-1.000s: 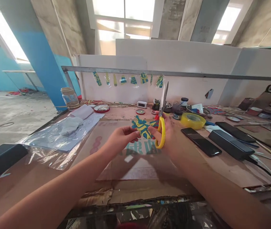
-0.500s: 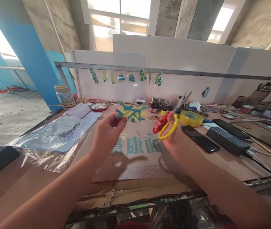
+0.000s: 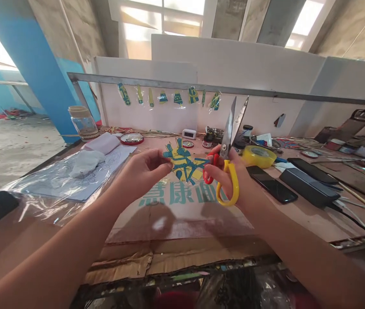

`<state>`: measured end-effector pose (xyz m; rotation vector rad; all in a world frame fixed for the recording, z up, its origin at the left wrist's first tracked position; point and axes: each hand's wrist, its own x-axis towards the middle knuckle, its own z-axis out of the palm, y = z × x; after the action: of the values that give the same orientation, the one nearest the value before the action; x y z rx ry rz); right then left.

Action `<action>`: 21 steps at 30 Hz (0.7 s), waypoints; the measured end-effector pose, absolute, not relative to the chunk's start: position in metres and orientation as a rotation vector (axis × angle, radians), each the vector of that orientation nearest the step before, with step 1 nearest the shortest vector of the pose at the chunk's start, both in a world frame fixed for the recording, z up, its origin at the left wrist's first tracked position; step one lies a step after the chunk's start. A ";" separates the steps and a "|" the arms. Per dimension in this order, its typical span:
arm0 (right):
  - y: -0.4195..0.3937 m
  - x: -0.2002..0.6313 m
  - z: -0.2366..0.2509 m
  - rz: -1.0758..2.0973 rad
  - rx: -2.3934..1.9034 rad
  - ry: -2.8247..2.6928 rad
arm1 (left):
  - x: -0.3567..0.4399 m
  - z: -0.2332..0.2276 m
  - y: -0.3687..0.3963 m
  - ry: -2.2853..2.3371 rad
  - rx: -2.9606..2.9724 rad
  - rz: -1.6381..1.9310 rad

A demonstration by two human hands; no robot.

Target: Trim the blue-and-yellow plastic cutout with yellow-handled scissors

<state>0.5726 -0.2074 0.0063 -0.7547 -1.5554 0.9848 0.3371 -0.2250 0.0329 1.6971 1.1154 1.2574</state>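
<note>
Fingers of our left hand [image 3: 145, 170] pinch the left edge of a flat, jagged yellow-and-blue cutout [image 3: 182, 162], thumb on the near side, gap narrow. Our right hand [image 3: 242, 171] is closed around a pair of steel-bladed scissors [image 3: 224, 148] with yellow and red loop handles — blades apart, tips up and to the far side, nothing between them. The cutout's right end meets the right fingers; can't tell if they grip it too.

Progress, our read: eight small yellow-and-blue pieces [image 3: 193, 95] hang in a row below the grey metal rail [image 3: 105, 78] on the far side and look done. The one in hand is off the rail, so we'd count it as unfinished. Whether its outline needs more trimming, we can't tell.

The cutout: held up mid-scene, between both hands, above the flat sheet with blue-green lettering [image 3: 178, 193]. Thin, roughly flat, spiky outline — points stick out at top and bottom, blue shapes broken up by yellow. Fine edge detail too small to read.
</note>
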 end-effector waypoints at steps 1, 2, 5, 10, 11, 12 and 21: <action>-0.208 0.570 0.005 1.004 -0.758 -1.542 | 0.338 0.032 -0.226 1.116 1.701 1.246; -0.209 0.567 0.004 1.030 -0.746 -1.520 | 0.339 0.032 -0.226 1.120 1.702 1.246; -0.210 0.560 0.001 1.151 -0.660 -1.444 | 0.342 0.031 -0.227 1.144 1.692 1.272; -0.214 0.556 0.000 1.203 -0.644 -1.421 | 0.347 0.019 -0.224 1.127 1.838 1.099; -0.214 0.557 0.000 1.177 -0.671 -1.459 | 0.347 0.017 -0.223 1.143 1.889 1.100; -0.214 0.557 0.000 1.150 -0.695 -1.498 | 0.346 0.016 -0.223 1.170 1.928 1.129; -0.214 0.559 -0.002 1.031 -0.767 -1.689 | 0.333 0.043 -0.230 1.361 1.655 1.684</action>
<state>0.5587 -0.2136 -0.0023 -0.7673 -1.6890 1.0311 0.3327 -0.2305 0.0429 1.6552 1.3613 1.6842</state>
